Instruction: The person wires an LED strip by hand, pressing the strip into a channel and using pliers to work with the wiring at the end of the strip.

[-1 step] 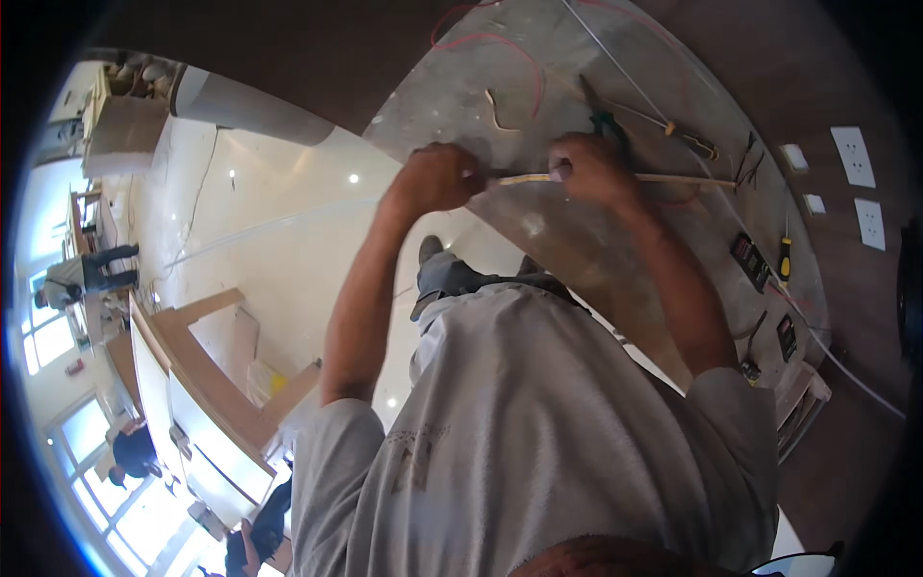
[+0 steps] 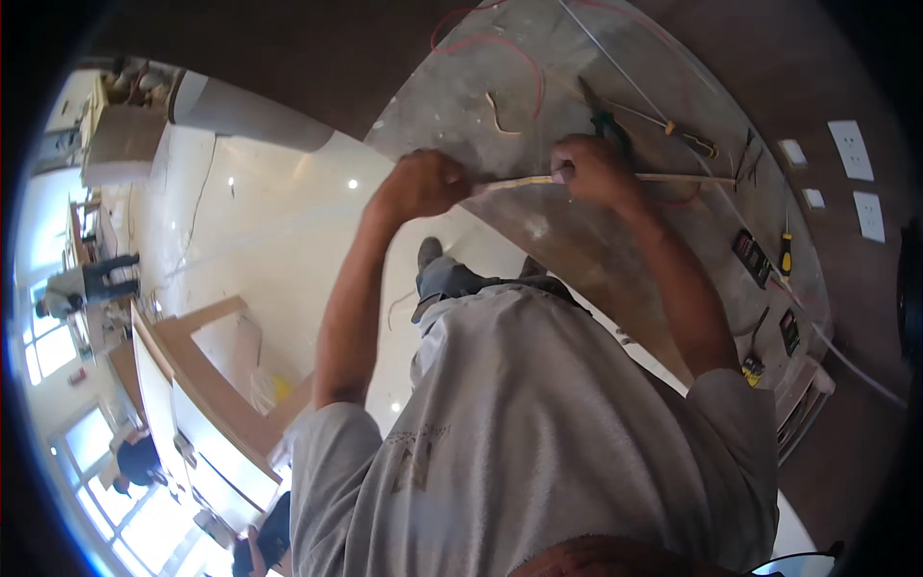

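Stretched across the grey counter (image 2: 461,101) is a thin tan cable (image 2: 524,183), lighter and yellowish between my hands. My left hand (image 2: 428,183), at the counter's near edge, is closed on its left end. The fingers of my right hand (image 2: 591,171) pinch it farther along. Beyond the right hand the cable runs on toward the wall, where several dark wire ends (image 2: 748,163) stick up. Green-handled pliers (image 2: 608,125) lie just behind my right hand, partly hidden by it. A short bent piece of wire (image 2: 497,115) rests beyond my hands.
A yellow-handled screwdriver (image 2: 786,255), dark packets (image 2: 751,258) and another screwdriver (image 2: 697,144) lie on the counter's right. A red wire (image 2: 524,53) loops at the back. White socket plates (image 2: 851,151) sit on the brown wall. Other people (image 2: 82,284) are far left, near wooden furniture (image 2: 216,370).
My left hand has shifted slightly left along the counter edge, and more of the cable shows between my hands. My right hand has stayed nearly in place.
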Demonstrator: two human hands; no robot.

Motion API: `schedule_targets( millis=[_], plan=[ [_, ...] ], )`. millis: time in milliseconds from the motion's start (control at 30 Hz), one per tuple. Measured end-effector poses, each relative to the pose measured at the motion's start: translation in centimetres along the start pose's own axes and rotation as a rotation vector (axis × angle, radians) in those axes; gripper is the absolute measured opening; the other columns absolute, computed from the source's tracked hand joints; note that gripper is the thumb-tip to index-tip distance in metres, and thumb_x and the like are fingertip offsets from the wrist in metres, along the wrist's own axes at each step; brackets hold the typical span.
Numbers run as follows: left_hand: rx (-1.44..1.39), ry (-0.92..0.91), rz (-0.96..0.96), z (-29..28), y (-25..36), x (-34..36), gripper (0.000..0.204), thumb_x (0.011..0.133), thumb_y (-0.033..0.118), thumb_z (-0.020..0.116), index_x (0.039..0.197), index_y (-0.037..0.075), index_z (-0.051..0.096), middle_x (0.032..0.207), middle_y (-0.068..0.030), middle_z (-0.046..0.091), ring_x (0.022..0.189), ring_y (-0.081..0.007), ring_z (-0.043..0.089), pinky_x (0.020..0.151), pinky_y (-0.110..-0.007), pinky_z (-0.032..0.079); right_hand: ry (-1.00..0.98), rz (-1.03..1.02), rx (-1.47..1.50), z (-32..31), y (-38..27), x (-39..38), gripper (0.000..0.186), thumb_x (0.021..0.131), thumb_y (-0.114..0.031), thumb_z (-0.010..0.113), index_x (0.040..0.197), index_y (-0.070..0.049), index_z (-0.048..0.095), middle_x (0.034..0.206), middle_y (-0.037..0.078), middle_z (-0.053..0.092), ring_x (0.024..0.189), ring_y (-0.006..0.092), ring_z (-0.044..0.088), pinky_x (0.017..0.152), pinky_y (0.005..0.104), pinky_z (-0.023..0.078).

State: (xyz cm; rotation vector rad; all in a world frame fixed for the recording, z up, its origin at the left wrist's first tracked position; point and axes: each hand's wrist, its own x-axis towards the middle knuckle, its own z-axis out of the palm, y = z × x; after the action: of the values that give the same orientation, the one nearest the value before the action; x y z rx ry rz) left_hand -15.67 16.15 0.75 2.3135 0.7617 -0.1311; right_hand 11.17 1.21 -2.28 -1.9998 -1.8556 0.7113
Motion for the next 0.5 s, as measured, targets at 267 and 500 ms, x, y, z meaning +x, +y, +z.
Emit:
schedule_targets(
  millis=[267,500],
  plan=[
    [-0.25,-0.139,-0.228,-12.9,-18.3,-13.0,0.029,0.094,0.022,0.078,0.076,0.001,0.072,0.07,-0.0032,0.066,0.07,-0.0097,0.059,0.065,-0.03,0.046,0.067,0.133,0.037,1.1,-0.2,-1.5,0.007,0.082,-0.005,0.073,0.088,-0.005,0.069,0.086,0.013,0.069,0.083,0.0273,0.068,0.078,0.0413,0.053],
    [-0.021,-0.087,-0.409,-24.4,-35.9,-24.9,0.044,0.091,0.034,0.078,0.066,0.0,0.065,0.058,-0.0008,0.053,0.063,-0.0088,0.048,0.059,-0.031,0.04,0.032,0.31,-0.006,-0.8,-2.0,-2.8,0.007,0.086,-0.004,0.068,0.093,-0.003,0.069,0.092,0.013,0.068,0.091,0.0263,0.066,0.085,0.0392,0.052]
  ],
)
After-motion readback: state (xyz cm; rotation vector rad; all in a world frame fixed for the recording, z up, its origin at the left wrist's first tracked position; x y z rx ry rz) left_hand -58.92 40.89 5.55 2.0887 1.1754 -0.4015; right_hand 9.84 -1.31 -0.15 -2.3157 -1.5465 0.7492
